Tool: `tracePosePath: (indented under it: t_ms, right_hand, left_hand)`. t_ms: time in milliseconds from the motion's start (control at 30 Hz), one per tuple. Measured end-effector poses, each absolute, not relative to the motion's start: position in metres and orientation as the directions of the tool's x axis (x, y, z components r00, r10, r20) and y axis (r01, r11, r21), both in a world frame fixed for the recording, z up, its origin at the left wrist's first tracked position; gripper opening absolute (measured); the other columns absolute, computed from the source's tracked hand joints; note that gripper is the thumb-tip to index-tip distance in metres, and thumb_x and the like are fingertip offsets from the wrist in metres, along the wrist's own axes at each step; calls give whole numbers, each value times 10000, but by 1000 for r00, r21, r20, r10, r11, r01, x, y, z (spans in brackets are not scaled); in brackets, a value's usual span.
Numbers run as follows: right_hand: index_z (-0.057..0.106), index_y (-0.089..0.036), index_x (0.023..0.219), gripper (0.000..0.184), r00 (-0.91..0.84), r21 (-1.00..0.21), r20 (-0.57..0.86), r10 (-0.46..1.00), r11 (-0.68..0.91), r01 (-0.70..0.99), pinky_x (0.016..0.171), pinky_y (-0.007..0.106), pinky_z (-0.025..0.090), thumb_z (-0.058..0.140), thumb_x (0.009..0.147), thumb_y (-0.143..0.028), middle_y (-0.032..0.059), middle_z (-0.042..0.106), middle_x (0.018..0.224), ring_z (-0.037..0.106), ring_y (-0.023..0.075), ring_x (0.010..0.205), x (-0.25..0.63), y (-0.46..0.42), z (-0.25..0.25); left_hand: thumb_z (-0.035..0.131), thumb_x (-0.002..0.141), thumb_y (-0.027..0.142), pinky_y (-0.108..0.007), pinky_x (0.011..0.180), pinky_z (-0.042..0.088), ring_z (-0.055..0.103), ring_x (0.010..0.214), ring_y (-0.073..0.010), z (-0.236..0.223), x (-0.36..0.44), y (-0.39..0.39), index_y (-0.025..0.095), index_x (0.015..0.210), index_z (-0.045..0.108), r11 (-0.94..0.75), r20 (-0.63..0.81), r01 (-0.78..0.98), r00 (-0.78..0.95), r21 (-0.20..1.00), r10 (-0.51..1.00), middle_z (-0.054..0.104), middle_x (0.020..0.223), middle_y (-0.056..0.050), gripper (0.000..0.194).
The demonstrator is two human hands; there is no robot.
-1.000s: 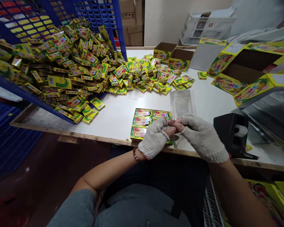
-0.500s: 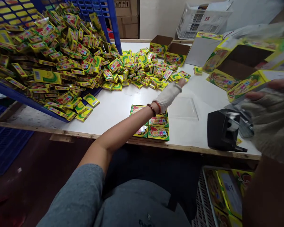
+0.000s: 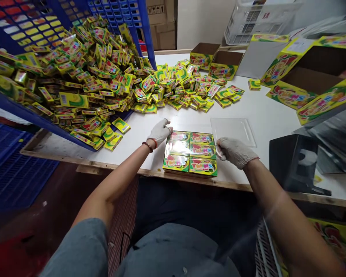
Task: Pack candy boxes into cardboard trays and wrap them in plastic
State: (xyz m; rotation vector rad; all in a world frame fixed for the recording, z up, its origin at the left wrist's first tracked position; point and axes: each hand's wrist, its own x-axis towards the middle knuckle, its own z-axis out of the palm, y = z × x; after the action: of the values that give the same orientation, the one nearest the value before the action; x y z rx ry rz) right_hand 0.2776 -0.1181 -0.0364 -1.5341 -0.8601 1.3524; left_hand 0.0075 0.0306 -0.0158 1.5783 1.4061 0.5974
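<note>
Six small yellow-green candy boxes form a tight block near the table's front edge. A clear plastic lid lies over or just above them, glinting; whether it touches them I cannot tell. My right hand, in a white fingerless glove, pinches the lid's right edge between thumb and fingers. At the block's upper left corner is my left hand, gloved too, fingers stretched out and apart beside the lid's edge. Behind my right hand, another clear plastic tray lies flat on the white table.
A blue crate spills loose candy packs across the left and back. Open display cartons stand behind. On the right are a black tape dispenser and stacked clear plastic covers. A white basket stands below.
My right hand has come left from the far right to the block, bringing the clear plastic lid. My left hand has drawn back from over the table to the block's upper left corner.
</note>
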Motion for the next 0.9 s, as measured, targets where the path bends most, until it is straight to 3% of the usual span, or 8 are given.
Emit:
tracePosePath:
  t_ms: [100, 200, 367, 433, 500, 633, 733, 900]
  right_hand:
    - [536, -250, 660, 355, 138, -894, -447, 884, -447, -29, 402, 261, 404, 821, 716, -454, 20, 568, 581, 504, 130, 463, 281, -126, -44]
    - [553, -249, 639, 424, 105, -866, -496, 862, -500, 19, 435, 271, 431, 835, 742, -548, 14, 550, 565, 480, 120, 466, 280, -142, -51]
    - [567, -257, 657, 528, 58, -882, -470, 881, -469, -28, 456, 271, 445, 876, 714, -681, 6, 575, 575, 502, 129, 488, 270, -157, -58]
    - [562, -258, 646, 528, 51, -890, -455, 889, -452, -49, 461, 267, 450, 871, 742, -676, 3, 575, 562, 504, 130, 488, 267, -158, -57]
    - [566, -257, 640, 504, 44, -893, -448, 893, -445, -71, 462, 263, 451, 867, 774, -637, 1, 577, 556, 500, 128, 483, 265, -158, -55]
    - [577, -262, 653, 437, 78, -888, -455, 887, -446, -114, 424, 265, 436, 884, 757, -555, 7, 606, 580, 500, 130, 462, 262, -157, -51]
    - [573, -263, 667, 409, 83, -881, -467, 880, -456, -125, 421, 257, 448, 883, 754, -515, 9, 623, 592, 516, 129, 465, 260, -157, -48]
    - [588, -252, 680, 389, 80, -867, -479, 874, -457, -198, 443, 243, 488, 882, 800, -476, 12, 630, 615, 551, 127, 497, 259, -156, -45]
  left_hand:
    - [591, 955, 268, -293, 749, 474, 589, 725, -167, -30, 9, 27, 207, 952, 692, -86, -115, 593, 292, 801, 949, 643, 776, 5, 117]
    - [575, 944, 315, -305, 748, 436, 553, 720, -179, -37, 7, 28, 222, 736, 589, -153, -69, 631, 314, 761, 947, 563, 679, 13, 228]
    - [546, 952, 333, -297, 728, 427, 537, 740, -180, -39, -4, 33, 226, 675, 553, -189, -52, 680, 317, 708, 947, 530, 674, 13, 297]
    - [571, 938, 309, -306, 751, 455, 575, 775, -194, -32, 0, 34, 226, 697, 607, -229, -36, 710, 337, 666, 941, 601, 724, -4, 257]
    - [603, 897, 229, -326, 824, 496, 643, 886, -223, -22, 15, 30, 225, 800, 707, -397, 38, 734, 453, 551, 891, 717, 884, -40, 142]
    - [546, 899, 92, -360, 999, 542, 709, 1121, -256, -10, 68, 12, 205, 1123, 800, -823, 22, 500, 851, 272, 524, 786, 1224, -109, 357]
    - [501, 947, 72, -388, 1069, 540, 710, 1192, -271, -14, 100, -1, 160, 1263, 776, -899, -26, 380, 923, 218, 384, 769, 1336, -144, 428]
    - [502, 1009, 139, -420, 1039, 521, 696, 1195, -292, -21, 107, -7, 165, 1300, 756, -910, 19, 360, 928, 205, 371, 752, 1359, -155, 387]
